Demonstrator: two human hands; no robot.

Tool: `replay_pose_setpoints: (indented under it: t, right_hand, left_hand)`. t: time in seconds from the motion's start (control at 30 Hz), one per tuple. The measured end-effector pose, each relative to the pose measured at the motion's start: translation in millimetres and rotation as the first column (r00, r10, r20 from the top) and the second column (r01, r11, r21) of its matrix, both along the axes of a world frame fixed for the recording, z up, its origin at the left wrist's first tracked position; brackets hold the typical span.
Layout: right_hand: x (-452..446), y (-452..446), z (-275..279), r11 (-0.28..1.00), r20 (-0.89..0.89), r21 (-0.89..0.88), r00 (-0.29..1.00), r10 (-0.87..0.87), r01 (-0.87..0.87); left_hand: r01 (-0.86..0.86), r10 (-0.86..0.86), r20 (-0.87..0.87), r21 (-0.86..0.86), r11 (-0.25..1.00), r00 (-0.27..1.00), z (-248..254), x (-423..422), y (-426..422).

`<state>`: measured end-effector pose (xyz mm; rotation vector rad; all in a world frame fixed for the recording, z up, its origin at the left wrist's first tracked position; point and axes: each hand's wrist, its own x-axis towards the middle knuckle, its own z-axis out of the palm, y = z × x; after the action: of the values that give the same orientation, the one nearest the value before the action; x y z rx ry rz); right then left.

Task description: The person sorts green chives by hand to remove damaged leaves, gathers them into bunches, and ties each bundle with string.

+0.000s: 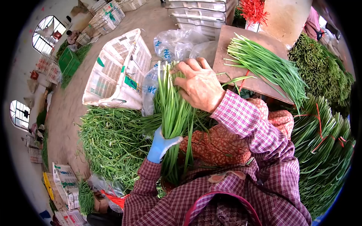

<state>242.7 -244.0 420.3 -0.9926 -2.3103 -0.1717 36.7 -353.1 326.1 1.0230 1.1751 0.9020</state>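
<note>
Beside hands [198, 87] gripping stalks [171, 113], loose greens [109, 141] adjoin a white crate [117, 73].

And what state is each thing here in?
Left hand: gloved, closed around bunch
Right hand: bare, fingers bent
Held bunch: gathered, pale ends up
White crate: open-topped
Plastic bag: crumpled
Back crates: stacked
Green pile: loose, heaped
Greens on board: laid out
Right-side bundles: tied

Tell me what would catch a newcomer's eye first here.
First, the bunch of green stalks in the middle, gripped by the blue-gloved left hand, with the bare right hand at its pale ends. Next, the bright red strands at the top, right of centre, and the heap of loose greens at left, below a white crate.
</note>
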Motion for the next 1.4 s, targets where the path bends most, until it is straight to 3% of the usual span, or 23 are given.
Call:
replay_pose_setpoints:
  t: [0.23, 0.37, 0.63, 0.77, 0.83, 0.93, 1.17, 1.23, 1.4]
  right_hand:
    - [3, 4, -4, 0.99, 0.137, 0.091, 0.984, -0.117, 0.105]
    - [7, 4, 0, 1.0, 0.178, 0.004, 0.984, -0.014, 0.014]
    - [28, 3, -2, 0.996, 0.196, -0.082, 0.98, 0.03, -0.014]
    - [31, 1, -3, 0.997, 0.241, -0.077, 0.97, 0.02, -0.001]
    - [32, 3, -2, 0.991, 0.277, -0.132, 0.959, 0.061, -0.024]
    - [32, 4, -2, 0.985, 0.329, -0.171, 0.94, 0.084, -0.028]
    - [35, 5, -8, 0.977, 0.321, -0.183, 0.933, 0.164, -0.109]
    - [34, 3, -9, 0.981, 0.323, -0.169, 0.935, 0.146, -0.095]
    - [32, 3, -11, 0.989, 0.367, -0.147, 0.927, 0.079, -0.026]
  left_hand:
    - [0.014, -0.014, 0.0, 0.07, 0.997, 1.0, -2, 4, 1]
    - [0.022, -0.022, -0.015, -0.027, 0.999, 1.0, 0, 5, -1]
    - [0.045, -0.046, 0.013, 0.025, 0.999, 0.999, -4, 4, 0]
    - [0.081, -0.08, 0.018, -0.04, 0.996, 0.997, -6, 5, 1]
    - [0.11, -0.107, -0.053, 0.066, 0.992, 0.993, -12, 6, 0]
    - [0.09, -0.09, -0.026, -0.011, 0.996, 0.996, -6, 8, -1]
    - [0.142, -0.142, 0.003, 0.013, 0.99, 0.99, -9, 8, 0]
    - [0.148, -0.147, 0.007, -0.057, 0.987, 0.989, -6, 9, 0]
    - [0.161, -0.162, -0.003, -0.025, 0.987, 0.987, -6, 9, 1]
